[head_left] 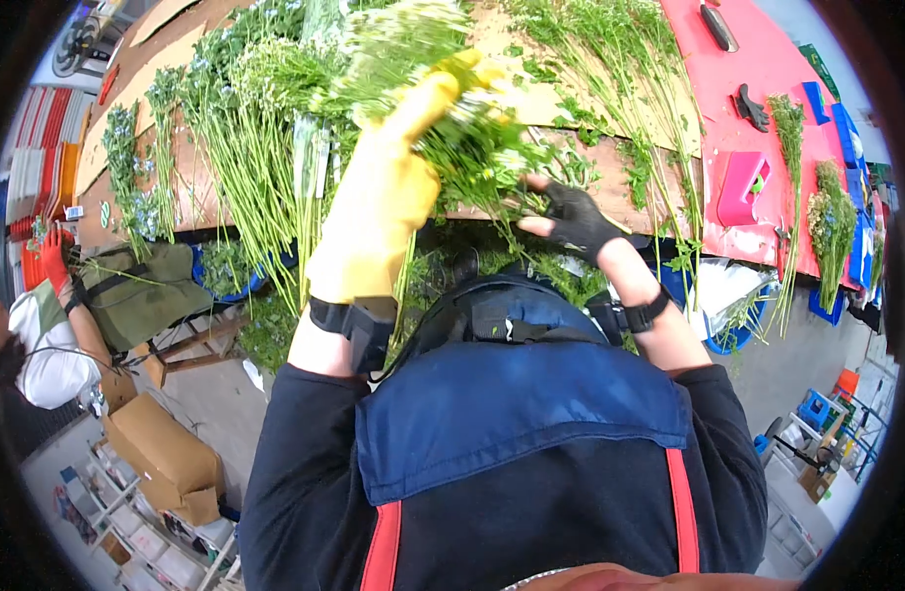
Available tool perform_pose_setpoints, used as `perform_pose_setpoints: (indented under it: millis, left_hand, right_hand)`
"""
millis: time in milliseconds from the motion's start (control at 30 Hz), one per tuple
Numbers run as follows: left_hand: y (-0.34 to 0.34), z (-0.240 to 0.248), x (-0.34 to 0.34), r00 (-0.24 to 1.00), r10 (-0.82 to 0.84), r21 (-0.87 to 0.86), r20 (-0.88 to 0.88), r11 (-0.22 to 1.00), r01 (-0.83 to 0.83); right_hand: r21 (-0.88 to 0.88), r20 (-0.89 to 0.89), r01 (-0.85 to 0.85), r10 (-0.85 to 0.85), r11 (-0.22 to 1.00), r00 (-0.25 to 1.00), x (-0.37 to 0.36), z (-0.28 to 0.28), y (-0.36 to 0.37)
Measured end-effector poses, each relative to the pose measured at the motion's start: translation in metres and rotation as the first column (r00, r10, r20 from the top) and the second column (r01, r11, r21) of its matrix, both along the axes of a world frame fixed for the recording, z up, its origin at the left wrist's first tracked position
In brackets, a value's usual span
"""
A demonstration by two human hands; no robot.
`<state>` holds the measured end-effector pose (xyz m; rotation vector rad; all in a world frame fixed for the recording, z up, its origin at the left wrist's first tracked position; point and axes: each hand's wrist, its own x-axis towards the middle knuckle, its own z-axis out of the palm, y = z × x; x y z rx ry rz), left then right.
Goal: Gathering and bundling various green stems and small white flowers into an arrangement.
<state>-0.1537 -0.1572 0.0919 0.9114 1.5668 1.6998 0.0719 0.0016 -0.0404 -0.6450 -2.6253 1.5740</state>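
My left hand (413, 148), in a long yellow glove, is closed around a bunch of leafy stems with small white flowers (482, 148). Motion smears the bunch and the glove's fingertips. Just right of its lower leaves is my right hand (576, 219) in a black fingerless glove. Its bare thumb and fingertips are apart beside the stems, and I see nothing gripped in them. Long cut green stems (260, 167) with pale blue and white flowers lie on the table to the left. More white-flowered stems (620, 59) are spread at the right.
The brown work table (192, 187) meets a red tabletop (704, 118) carrying a knife (718, 28), a dark glove (751, 106) and a pink holder (743, 187). Blue buckets (733, 335) stand below. At far left is a co-worker's red-gloved hand (55, 258).
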Motion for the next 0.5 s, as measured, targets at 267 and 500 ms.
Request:
perform_pose_setpoints:
  millis: [267,500]
  left_hand:
    - [-0.020,-0.043,0.037,0.933,-0.197,-0.157,0.300,0.955,0.252]
    - [-0.028,-0.047,0.043,0.968,-0.244,-0.170,0.062,0.953,0.251]
  right_hand:
    - [0.236,0.004,-0.202,0.207,0.950,0.978,-0.005,-0.020,-0.009]
    - [-0.172,-0.227,-0.007,-0.032,0.985,0.973,-0.006,-0.021,-0.003]
